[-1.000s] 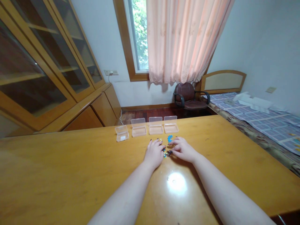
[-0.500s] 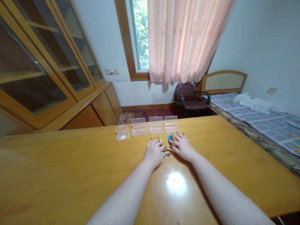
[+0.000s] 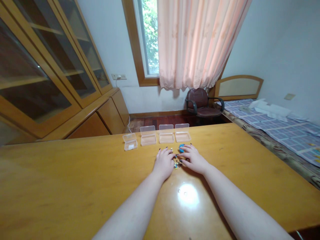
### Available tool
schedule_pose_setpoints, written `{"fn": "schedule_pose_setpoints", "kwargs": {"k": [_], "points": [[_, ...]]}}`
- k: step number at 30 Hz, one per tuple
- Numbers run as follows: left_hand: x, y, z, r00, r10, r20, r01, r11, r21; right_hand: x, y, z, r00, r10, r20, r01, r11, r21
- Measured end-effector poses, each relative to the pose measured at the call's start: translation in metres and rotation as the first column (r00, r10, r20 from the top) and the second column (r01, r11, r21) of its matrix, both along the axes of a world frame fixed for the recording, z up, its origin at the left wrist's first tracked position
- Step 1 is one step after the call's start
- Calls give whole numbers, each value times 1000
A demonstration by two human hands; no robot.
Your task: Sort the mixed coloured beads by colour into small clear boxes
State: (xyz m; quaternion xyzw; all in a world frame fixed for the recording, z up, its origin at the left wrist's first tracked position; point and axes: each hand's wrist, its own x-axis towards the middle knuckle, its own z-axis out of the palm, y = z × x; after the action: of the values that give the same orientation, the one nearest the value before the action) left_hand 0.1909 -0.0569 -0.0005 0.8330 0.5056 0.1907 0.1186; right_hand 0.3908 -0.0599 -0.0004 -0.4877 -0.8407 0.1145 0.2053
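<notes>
My left hand (image 3: 163, 164) lies palm down on the table with its fingers spread, beside a small loose heap of yellow, brown and blue pieces (image 3: 177, 165). A few yellow pieces (image 3: 171, 150) show past its fingertips. On the other side of the heap, my right hand (image 3: 194, 160) is palm down with fingers apart, its fingertips at the brown and blue bits. Under and beyond its upper fingers sits a cluster of bright blue pieces (image 3: 181, 148), partly covered. The pieces are too small to name their kind.
Three clear plastic boxes with raised lids, the middle one (image 3: 166, 138) among them, stand in a row beyond my hands. A smaller clear box (image 3: 131, 145) with a white label is left of them. Behind the wooden table (image 3: 75, 186) is an armchair (image 3: 200, 103); a bed (image 3: 275, 123) stands right.
My right hand has shifted slightly left toward the heap, its fingers now closer to the mixed pieces and covering part of the blue cluster. The left hand has stayed almost in place.
</notes>
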Motion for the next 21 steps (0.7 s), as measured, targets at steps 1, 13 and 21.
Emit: {"fn": "schedule_pose_setpoints", "kwargs": {"k": [1, 13, 21], "points": [[0, 0, 0, 1000, 8, 5, -8, 1000, 0, 0, 0, 0, 1000, -7, 8, 7, 1000, 2], [0, 2, -5, 998, 5, 63, -7, 1000, 30, -5, -3, 2, 999, 24, 44, -22, 999, -42], [-1, 2, -3, 998, -37, 52, 35, 999, 42, -4, -1, -1, 999, -22, 27, 22, 1000, -6]]}}
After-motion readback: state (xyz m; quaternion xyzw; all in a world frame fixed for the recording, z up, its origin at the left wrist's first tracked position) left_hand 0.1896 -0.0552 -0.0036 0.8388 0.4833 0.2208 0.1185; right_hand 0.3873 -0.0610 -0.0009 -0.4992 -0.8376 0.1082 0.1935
